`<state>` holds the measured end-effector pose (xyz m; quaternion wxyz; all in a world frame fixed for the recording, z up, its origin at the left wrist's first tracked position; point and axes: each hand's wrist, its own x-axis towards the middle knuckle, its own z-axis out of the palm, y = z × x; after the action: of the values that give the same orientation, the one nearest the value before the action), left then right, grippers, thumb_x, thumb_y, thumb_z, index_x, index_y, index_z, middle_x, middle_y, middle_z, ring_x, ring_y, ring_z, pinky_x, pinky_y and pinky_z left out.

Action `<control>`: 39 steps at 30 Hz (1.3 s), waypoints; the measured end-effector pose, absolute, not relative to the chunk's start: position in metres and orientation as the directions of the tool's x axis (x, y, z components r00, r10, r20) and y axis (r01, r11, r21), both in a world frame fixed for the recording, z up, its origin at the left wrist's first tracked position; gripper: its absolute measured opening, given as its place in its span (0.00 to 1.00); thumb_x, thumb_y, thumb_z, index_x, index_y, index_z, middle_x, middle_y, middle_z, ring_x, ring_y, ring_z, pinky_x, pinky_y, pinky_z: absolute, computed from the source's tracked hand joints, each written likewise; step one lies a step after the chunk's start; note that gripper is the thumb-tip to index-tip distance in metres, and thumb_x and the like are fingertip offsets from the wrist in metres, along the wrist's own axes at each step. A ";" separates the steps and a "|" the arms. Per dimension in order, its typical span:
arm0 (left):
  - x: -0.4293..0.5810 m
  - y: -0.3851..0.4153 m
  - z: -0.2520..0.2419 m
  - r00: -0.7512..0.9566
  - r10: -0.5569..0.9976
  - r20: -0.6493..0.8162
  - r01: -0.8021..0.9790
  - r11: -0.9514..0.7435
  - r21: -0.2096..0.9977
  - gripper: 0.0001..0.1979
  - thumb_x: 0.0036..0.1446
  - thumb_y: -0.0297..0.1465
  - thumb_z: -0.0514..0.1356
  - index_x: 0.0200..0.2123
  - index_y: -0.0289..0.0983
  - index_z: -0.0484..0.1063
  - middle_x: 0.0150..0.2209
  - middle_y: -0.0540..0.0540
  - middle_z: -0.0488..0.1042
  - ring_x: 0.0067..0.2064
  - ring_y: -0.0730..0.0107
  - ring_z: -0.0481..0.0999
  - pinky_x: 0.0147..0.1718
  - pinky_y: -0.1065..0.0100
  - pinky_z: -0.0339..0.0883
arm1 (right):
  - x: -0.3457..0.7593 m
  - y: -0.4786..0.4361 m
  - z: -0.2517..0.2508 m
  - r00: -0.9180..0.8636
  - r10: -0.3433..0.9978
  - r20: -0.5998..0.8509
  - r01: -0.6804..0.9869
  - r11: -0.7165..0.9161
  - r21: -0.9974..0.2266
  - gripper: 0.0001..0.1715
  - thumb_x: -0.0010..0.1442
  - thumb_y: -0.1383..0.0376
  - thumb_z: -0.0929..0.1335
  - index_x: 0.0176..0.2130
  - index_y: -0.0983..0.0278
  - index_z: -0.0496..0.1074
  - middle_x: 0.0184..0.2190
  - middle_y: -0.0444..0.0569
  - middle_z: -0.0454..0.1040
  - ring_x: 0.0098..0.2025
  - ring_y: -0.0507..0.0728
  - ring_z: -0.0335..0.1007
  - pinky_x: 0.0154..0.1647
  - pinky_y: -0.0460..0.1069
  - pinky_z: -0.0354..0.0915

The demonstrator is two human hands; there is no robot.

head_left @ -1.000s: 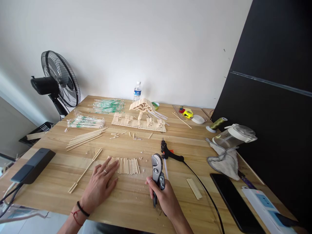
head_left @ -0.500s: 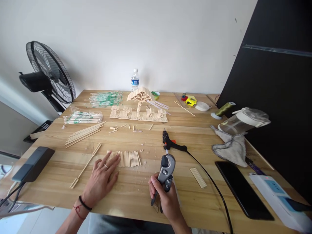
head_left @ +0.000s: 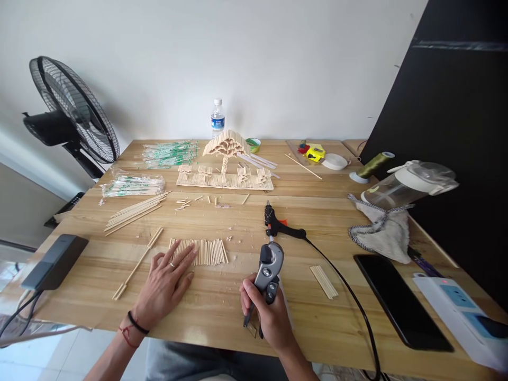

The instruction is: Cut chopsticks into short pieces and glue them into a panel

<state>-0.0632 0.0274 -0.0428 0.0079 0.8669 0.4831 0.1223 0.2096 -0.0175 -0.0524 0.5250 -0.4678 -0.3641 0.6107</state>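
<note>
My left hand (head_left: 164, 286) lies flat on the wooden table (head_left: 222, 309), fingers spread, with the fingertips on the left end of a row of short cut sticks (head_left: 204, 252). My right hand (head_left: 268, 315) is closed round the handles of grey pruning shears (head_left: 267, 275), whose head points away from me and leans to the right. A black glue gun (head_left: 282, 227) lies just beyond the shears, its cable running toward the near right edge. A small bundle of sticks (head_left: 324, 281) lies to the right of my right hand.
A stick model on a base (head_left: 225, 168) stands at the table's middle back, with a water bottle (head_left: 217, 118) behind it. Long sticks (head_left: 135, 211) and wrapped chopstick packs (head_left: 133, 185) lie at the left. A fan (head_left: 69, 116), phone (head_left: 400, 300), power strip (head_left: 456, 299), jug (head_left: 408, 185) and cloth (head_left: 383, 228) surround the work area.
The view has tilted down slightly. My right hand has swung the shears from leaning left to leaning right and drawn them a little nearer. My left hand has stayed on the cut sticks.
</note>
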 end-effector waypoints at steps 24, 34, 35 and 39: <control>-0.063 0.027 -0.042 0.520 0.835 0.179 0.828 -0.545 0.132 0.28 0.75 0.33 0.54 0.75 0.50 0.60 0.74 0.47 0.65 0.77 0.46 0.56 0.63 0.48 0.57 | 0.211 -0.018 -0.058 -0.019 0.981 -0.195 -0.306 -0.192 -0.933 0.28 0.62 0.41 0.74 0.31 0.61 0.72 0.18 0.41 0.69 0.20 0.52 0.63 0.24 0.49 0.60; -0.063 0.027 -0.043 0.524 0.832 0.180 0.821 -0.550 0.152 0.29 0.74 0.33 0.56 0.75 0.50 0.59 0.74 0.47 0.66 0.78 0.46 0.55 0.64 0.47 0.56 | 0.211 -0.018 -0.060 -0.016 0.982 -0.188 -0.312 -0.183 -0.932 0.27 0.64 0.42 0.74 0.31 0.61 0.72 0.18 0.41 0.69 0.20 0.52 0.64 0.24 0.48 0.60; -0.064 0.027 -0.043 0.514 0.835 0.194 0.821 -0.545 0.170 0.29 0.74 0.33 0.56 0.75 0.50 0.59 0.74 0.47 0.66 0.77 0.46 0.56 0.64 0.47 0.57 | 0.211 -0.018 -0.061 -0.012 0.983 -0.184 -0.313 -0.178 -0.933 0.27 0.64 0.43 0.74 0.31 0.61 0.72 0.18 0.41 0.69 0.20 0.52 0.64 0.24 0.48 0.60; -0.074 0.028 -0.045 0.299 0.900 0.317 0.868 -0.395 0.303 0.27 0.74 0.34 0.55 0.73 0.47 0.60 0.74 0.39 0.64 0.74 0.44 0.63 0.65 0.44 0.62 | 0.210 -0.018 -0.060 -0.011 0.982 -0.188 -0.321 -0.182 -0.930 0.26 0.64 0.43 0.74 0.30 0.61 0.71 0.19 0.41 0.69 0.20 0.52 0.65 0.24 0.48 0.62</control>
<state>-0.0745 0.0281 -0.0447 0.0368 0.8050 0.5490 0.2219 0.2104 -0.0182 -0.0605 0.5301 -0.4621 -0.3579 0.6144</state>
